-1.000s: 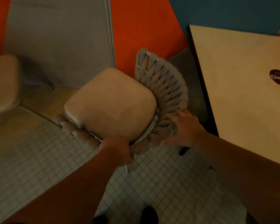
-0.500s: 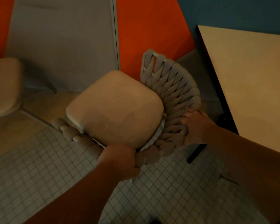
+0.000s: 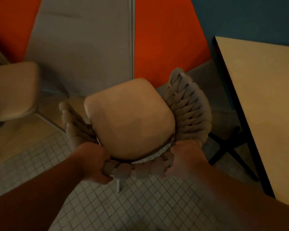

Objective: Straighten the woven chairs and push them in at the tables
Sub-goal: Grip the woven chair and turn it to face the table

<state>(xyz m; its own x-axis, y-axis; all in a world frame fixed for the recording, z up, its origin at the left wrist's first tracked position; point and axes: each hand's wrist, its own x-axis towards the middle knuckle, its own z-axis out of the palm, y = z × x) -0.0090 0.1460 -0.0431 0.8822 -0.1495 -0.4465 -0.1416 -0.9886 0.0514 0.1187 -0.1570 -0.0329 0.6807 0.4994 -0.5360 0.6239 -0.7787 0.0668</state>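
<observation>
Chair [image 3: 190, 117]: frame centre, on the floor, standing clear of the table and not pushed in.
Weave: woven back wraps the cushion [image 3: 130, 122] from 9 o'clock down through 6 and up to 1 o'clock; tallest at 1–3 o'clock.
Rim [image 3: 140, 170]: thick woven top edge, nearest the camera at 6 o'clock of the cushion.
Leg [image 3: 118, 185]: one pale leg shows under the rim at 6 o'clock; the others are hidden.
Left hand [image 3: 92, 162]: at 7 o'clock of the cushion, fingers curled tight round the rim, gripping it.
Right hand [image 3: 185, 157]: at 5 o'clock of the cushion, closed over the rim and holding it; finger detail is blurred.
Table [image 3: 265, 97]: 3 o'clock of the chair, pale top with a dark edge, near the woven back but apart from it.
Base [image 3: 227, 147]: black crossed bars under the table, at 4 o'clock of the chair.
Other chair [image 3: 12, 90]: 9 o'clock, at the frame edge; mostly its pale cushion shows.
Floor [image 3: 123, 205]: small square tiles at 6 o'clock, larger beige tiles at 9 o'clock.
Wall [image 3: 165, 39]: orange at 12 o'clock, blue at 1–2 o'clock.
Panel [image 3: 83, 39]: grey, at 11 o'clock, set against the orange.
</observation>
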